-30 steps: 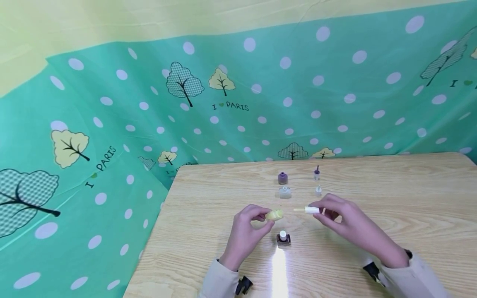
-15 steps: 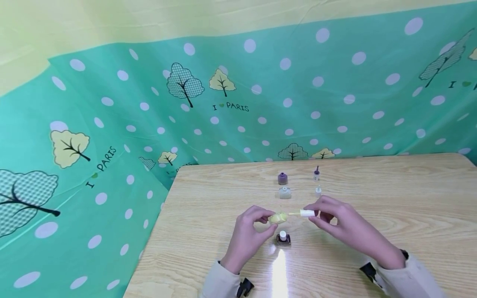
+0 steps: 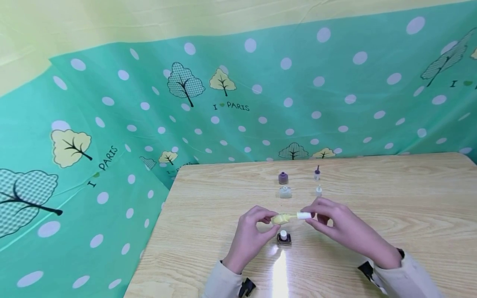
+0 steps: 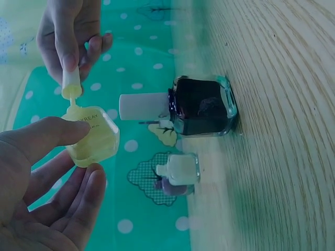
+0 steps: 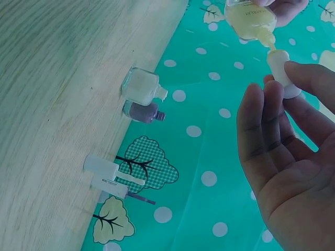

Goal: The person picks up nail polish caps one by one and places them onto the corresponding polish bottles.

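My left hand [image 3: 250, 231] pinches a yellow nail polish bottle [image 4: 97, 137] between thumb and fingers, its neck pointing toward the right hand. My right hand [image 3: 340, 223] pinches the bottle's white brush cap [image 5: 281, 73] by its sides. The yellow-coated brush reaches into the neck, and a short length of stem shows between cap and bottle. Both hands are raised over the table. Just below them stands a capped dark nail polish bottle [image 4: 201, 107] with a white cap.
Farther back on the wooden table [image 3: 216, 186] stand an open white polish bottle [image 5: 140, 86] and an open purple one [image 3: 283, 178]. To their right, two brush caps, one white [image 5: 102, 166] and one purple-tipped [image 3: 317, 174], stand brush up. A green patterned cloth [image 3: 223, 124] hangs behind.
My right hand has moved left with the brush cap, and the brush has entered the bottle's neck. My left hand has shifted slightly right with the yellow bottle.
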The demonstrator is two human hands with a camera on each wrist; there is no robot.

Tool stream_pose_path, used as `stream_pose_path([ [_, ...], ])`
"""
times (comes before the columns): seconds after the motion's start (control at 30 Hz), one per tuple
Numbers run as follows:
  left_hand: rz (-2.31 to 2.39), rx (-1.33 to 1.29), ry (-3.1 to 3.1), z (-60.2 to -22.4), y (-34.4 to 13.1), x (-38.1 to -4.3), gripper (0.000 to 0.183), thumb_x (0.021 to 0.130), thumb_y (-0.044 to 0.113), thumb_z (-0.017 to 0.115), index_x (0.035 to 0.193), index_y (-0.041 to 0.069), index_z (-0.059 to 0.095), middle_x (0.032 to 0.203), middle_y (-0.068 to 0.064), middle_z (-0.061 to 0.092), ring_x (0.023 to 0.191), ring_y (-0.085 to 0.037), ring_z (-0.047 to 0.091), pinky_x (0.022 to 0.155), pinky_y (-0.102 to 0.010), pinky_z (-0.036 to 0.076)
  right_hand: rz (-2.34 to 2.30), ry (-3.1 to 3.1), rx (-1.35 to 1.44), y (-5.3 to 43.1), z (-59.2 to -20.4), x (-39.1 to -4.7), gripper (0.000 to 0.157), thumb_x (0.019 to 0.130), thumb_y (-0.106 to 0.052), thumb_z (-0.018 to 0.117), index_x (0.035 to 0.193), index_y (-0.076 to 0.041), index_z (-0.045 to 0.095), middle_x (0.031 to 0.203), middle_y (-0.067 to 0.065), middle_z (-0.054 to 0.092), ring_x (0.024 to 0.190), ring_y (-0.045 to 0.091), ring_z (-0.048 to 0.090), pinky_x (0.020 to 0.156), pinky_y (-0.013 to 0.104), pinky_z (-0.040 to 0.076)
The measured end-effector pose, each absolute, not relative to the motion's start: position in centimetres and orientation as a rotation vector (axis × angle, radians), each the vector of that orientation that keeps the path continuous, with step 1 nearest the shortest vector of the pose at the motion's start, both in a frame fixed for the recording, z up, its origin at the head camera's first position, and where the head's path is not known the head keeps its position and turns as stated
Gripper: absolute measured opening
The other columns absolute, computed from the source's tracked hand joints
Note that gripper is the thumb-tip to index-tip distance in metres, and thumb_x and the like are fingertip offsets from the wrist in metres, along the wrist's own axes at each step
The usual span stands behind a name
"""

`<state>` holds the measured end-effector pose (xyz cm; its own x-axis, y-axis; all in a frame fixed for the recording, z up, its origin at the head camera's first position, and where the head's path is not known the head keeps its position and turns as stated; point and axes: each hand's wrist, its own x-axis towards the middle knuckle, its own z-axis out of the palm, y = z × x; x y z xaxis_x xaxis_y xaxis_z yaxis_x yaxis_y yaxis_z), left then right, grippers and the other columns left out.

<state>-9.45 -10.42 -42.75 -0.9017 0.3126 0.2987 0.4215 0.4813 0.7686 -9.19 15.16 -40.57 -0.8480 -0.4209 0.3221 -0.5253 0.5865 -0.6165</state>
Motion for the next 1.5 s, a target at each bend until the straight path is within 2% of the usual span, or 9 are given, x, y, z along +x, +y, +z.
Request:
stream_pose_path([
  [0.13,-1.406,-0.652,-2.599,-42.8,-10.3,-9.4,0.023,0.081,0.012,0.081,0.104,0.012,0.075,0.098,0.004,0.070,0.087,-0.019,0.068,0.080,-0.031,0.059,1.103,-2.695,0.800,14.9,-40.4,-9.2,0.015,0.092,-0.014,0.071,0.105,-0.018,0.074,0.084,-0.019,0.055,0.069,-0.003,0.048,0.056,0.017,0.047],
  [0.3,-1.380,-0.681,-2.586,-42.6,-10.0,-9.4,0.023,0.082,0.013,0.082,0.104,0.012,0.075,0.098,0.004,0.070,0.086,-0.020,0.068,0.080,-0.027,0.058,1.092,-2.714,0.805,14.6,-40.3,-9.2,0.015,0.092,-0.015,0.071,0.106,-0.018,0.074,0.084,-0.018,0.054,0.069,-0.003,0.048,0.055,0.017,0.048],
  [0.4,-1.328,-0.699,-2.577,-42.6,-9.9,-9.4,0.023,0.081,0.013,0.082,0.103,0.013,0.076,0.098,0.004,0.071,0.085,-0.014,0.067,0.079,-0.023,0.056,1.094,-2.712,0.816,14.4,-40.3,-9.3,0.015,0.092,-0.014,0.072,0.106,-0.018,0.074,0.085,-0.018,0.054,0.069,-0.003,0.048,0.055,0.017,0.048],
  [0.57,-1.273,-0.709,-2.571,-42.6,-9.6,-9.3,0.023,0.081,0.014,0.082,0.103,0.014,0.076,0.097,0.005,0.070,0.084,-0.004,0.063,0.079,-0.028,0.057,1.104,-2.699,0.836,14.1,-40.3,-9.4,0.015,0.091,-0.013,0.072,0.105,-0.018,0.074,0.085,-0.018,0.053,0.069,-0.002,0.048,0.055,0.017,0.048],
  [0.67,-1.288,-0.714,-2.566,-42.5,-9.6,-9.3,0.023,0.081,0.013,0.082,0.102,0.013,0.076,0.097,0.003,0.070,0.084,-0.005,0.063,0.078,-0.030,0.058,1.096,-2.700,0.830,14.1,-40.3,-9.4,0.014,0.091,-0.013,0.071,0.105,-0.017,0.074,0.085,-0.018,0.053,0.069,-0.003,0.048,0.055,0.017,0.048],
  [0.9,-1.260,-0.707,-2.574,-42.2,-9.4,-9.3,0.023,0.081,0.014,0.083,0.103,0.014,0.076,0.097,0.004,0.070,0.085,-0.005,0.062,0.079,-0.024,0.055,1.107,-2.730,0.825,14.0,-40.3,-9.5,0.013,0.097,-0.018,0.065,0.107,-0.017,0.073,0.087,-0.017,0.054,0.070,-0.002,0.048,0.058,0.017,0.049],
  [0.97,-1.264,-0.707,-2.572,-42.2,-9.4,-9.2,0.023,0.081,0.014,0.083,0.102,0.014,0.076,0.096,0.005,0.070,0.085,-0.006,0.063,0.079,-0.025,0.055,1.110,-2.742,0.825,14.0,-40.4,-9.5,0.014,0.099,-0.022,0.062,0.106,-0.017,0.072,0.088,-0.016,0.055,0.070,-0.002,0.049,0.059,0.018,0.048],
  [1.3,-1.283,-0.741,-2.533,-42.2,-8.9,-9.1,0.023,0.080,0.012,0.083,0.102,0.012,0.076,0.095,0.004,0.069,0.085,-0.011,0.064,0.078,-0.018,0.054,1.152,-2.774,0.749,14.0,-40.7,-9.4,0.022,0.104,-0.030,0.053,0.087,-0.029,0.066,0.077,-0.017,0.054,0.064,-0.001,0.045,0.056,0.019,0.043],
  [1.5,-1.277,-0.752,-2.526,-42.2,-8.6,-9.1,0.024,0.080,0.011,0.082,0.103,0.011,0.076,0.096,0.002,0.069,0.085,-0.013,0.065,0.079,-0.017,0.054,1.148,-2.807,0.678,14.0,-41.0,-9.5,0.031,0.105,-0.033,0.050,0.077,-0.030,0.064,0.073,-0.021,0.057,0.064,-0.002,0.051,0.059,0.020,0.045],
])
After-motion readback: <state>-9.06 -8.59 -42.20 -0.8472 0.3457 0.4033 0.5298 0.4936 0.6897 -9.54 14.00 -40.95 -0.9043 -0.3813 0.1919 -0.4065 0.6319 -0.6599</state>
